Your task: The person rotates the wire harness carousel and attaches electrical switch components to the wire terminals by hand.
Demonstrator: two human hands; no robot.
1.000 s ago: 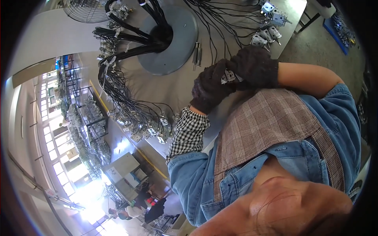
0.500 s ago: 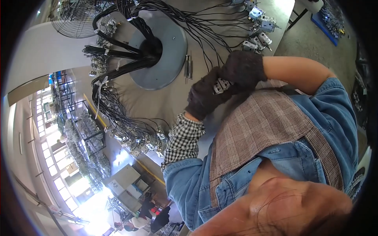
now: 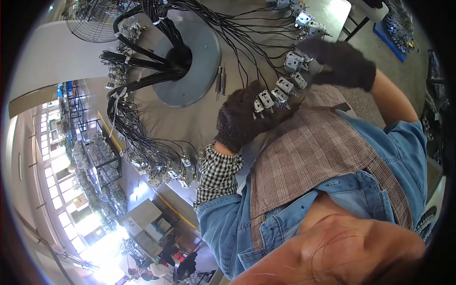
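Both my hands wear dark knitted gloves. My left hand (image 3: 241,116) is closed round a row of small silvery metal blocks (image 3: 267,99) with black leads, and its fingers are mostly hidden beneath them. To the right, my right hand (image 3: 349,64) is spread, thumb apart from the fingers. It is beside another metal block (image 3: 294,61) at the end of a cable; whether it touches that block I cannot tell. More cabled metal blocks (image 3: 317,29) lie farther back along the table's right side.
A round grey disc (image 3: 206,78) holds thick bundles of black cable (image 3: 175,40) through its centre. Two slim screwdriver-like tools (image 3: 220,83) lie beside it. Several cabled blocks (image 3: 183,164) hang at the left table edge. A wire fan guard (image 3: 92,21) stands at the back left.
My right hand has moved right and away from my left hand, and its fingers have spread. The row of metal blocks at my left hand is now uncovered.
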